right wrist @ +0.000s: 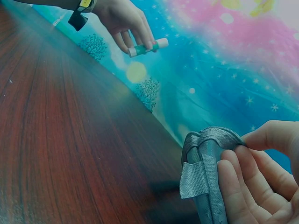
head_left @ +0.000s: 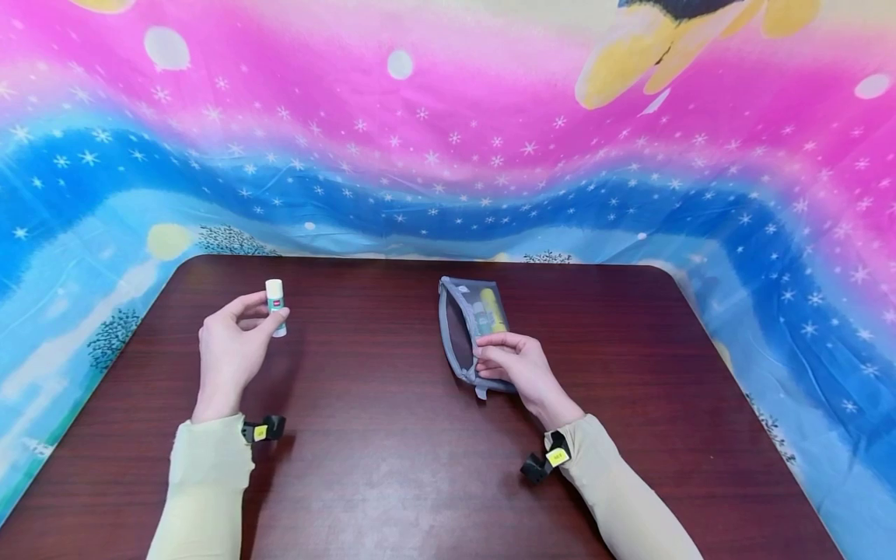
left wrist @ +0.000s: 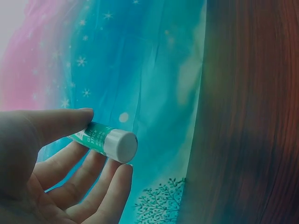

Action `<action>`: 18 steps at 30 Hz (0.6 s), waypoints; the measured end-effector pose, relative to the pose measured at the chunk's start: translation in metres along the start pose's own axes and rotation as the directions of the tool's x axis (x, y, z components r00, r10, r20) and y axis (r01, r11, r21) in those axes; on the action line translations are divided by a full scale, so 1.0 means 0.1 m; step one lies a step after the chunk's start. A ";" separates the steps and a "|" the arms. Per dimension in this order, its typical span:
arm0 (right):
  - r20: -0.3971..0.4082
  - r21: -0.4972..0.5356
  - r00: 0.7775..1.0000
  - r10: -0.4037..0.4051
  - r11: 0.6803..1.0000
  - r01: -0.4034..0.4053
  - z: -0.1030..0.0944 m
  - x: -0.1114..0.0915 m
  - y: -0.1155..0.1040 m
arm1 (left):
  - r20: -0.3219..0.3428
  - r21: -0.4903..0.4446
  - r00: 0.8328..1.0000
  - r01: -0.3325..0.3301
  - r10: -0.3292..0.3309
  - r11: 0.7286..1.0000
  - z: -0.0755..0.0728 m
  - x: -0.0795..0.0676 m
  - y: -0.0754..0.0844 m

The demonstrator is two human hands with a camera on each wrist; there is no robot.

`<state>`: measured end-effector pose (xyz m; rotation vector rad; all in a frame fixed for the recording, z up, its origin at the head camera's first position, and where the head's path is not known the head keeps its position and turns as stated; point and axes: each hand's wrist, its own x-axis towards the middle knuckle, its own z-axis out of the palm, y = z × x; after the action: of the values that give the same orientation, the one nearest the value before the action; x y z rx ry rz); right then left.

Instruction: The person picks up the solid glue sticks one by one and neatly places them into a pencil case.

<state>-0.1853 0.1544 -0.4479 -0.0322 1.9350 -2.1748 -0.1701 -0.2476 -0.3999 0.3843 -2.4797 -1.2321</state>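
My left hand [head_left: 234, 342] pinches a glue stick [head_left: 275, 299] between thumb and fingers, holding it upright over the left side of the table. In the left wrist view the glue stick [left wrist: 119, 143] shows its green label and white end. At right of centre, my right hand [head_left: 521, 369] pinches the edge of a grey zippered mesh pouch [head_left: 453, 330]. The pouch's zipped side gapes open. Through its mesh a yellow item [head_left: 492, 309] shows inside. In the right wrist view a fabric tab [right wrist: 194, 179] sticks out from the pouch's end, near the fingers.
A dark red-brown wooden table [head_left: 378, 435] lies under both hands. Behind it and at its sides hangs a pink and blue printed cloth [head_left: 448, 155]. Each wrist wears a black camera band, such as the right one [head_left: 546, 459].
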 end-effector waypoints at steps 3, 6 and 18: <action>0.000 0.001 1.000 0.000 1.000 0.000 -0.01 0.00 0.00 | 0.004 -0.002 1.000 -0.012 0.012 1.000 0.01 -0.01 0.02; -0.002 0.000 1.000 0.000 1.000 0.000 -0.01 0.01 0.00 | 0.007 -0.002 1.000 -0.025 0.025 1.000 0.03 -0.03 0.04; 0.005 0.003 1.000 0.000 1.000 0.000 -0.01 0.02 0.01 | 0.018 -0.019 0.998 -0.065 0.066 0.998 0.13 -0.06 0.09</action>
<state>-0.1872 0.1552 -0.4494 -0.0369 1.9294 -2.1750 -0.1713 -0.2304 -0.4008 0.2856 -2.4739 -1.2368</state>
